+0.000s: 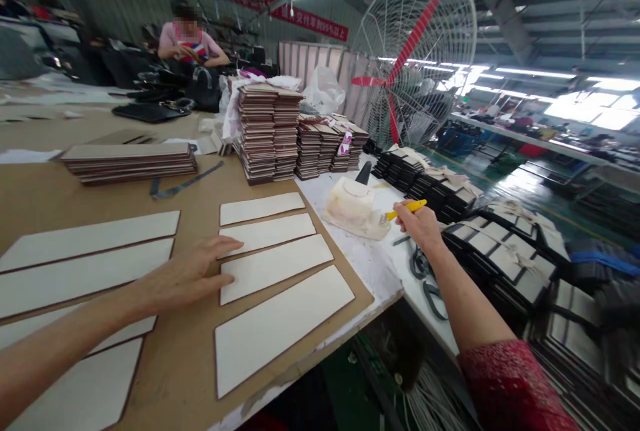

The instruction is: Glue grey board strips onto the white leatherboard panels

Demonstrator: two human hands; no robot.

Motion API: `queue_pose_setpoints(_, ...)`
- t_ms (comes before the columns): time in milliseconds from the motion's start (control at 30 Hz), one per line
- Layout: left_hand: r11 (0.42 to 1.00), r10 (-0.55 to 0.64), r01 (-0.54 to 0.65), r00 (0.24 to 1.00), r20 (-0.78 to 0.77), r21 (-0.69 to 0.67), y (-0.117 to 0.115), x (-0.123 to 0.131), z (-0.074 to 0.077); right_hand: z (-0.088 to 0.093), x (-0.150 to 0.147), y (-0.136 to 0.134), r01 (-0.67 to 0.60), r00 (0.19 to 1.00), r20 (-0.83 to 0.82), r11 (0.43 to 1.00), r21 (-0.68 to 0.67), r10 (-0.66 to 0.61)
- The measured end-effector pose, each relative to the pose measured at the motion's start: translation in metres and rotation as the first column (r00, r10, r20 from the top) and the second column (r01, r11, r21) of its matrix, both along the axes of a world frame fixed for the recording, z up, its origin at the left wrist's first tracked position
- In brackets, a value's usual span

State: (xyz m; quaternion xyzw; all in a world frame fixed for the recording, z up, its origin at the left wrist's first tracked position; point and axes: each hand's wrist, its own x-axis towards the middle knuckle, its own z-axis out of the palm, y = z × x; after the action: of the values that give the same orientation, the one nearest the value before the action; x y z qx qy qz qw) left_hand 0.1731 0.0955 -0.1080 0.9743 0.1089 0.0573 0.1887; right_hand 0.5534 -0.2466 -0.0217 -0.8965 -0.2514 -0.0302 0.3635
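My left hand [193,271] lies flat with fingers stretched out on the brown board [195,351], its fingertips touching the edge of a white rectangular panel [275,266]. Several such white panels lie in two columns on the board. My right hand [419,223] is closed around a yellow-handled brush [406,209], whose tip reaches into a whitish glue tub [356,208] on the table's right side.
Tall stacks of brown-edged panels [270,130] stand behind the board, a flat stack [127,161] at the left. Dark bundled pieces [480,244] fill the right bench. A large red-bladed fan [417,51] stands beyond. Another person [187,41] sits at the far left.
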Motion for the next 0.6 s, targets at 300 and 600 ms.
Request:
queue_pose_setpoints(300, 1.0, 0.016, -0.016, 1.0, 0.022, -0.002, 0.008, -0.003, -0.006, -0.005, -0.006, -0.013, 0.059, 0.995, -0.089, 0.972, 0.225, -0.04)
queue_pose_setpoints(600, 0.996, 0.072, -0.073, 0.997, 0.021, 0.058, 0.018, -0.007, 0.003, -0.012, -0.016, -0.026, 0.303, 0.931, -0.35, 0.757, 0.579, -0.104)
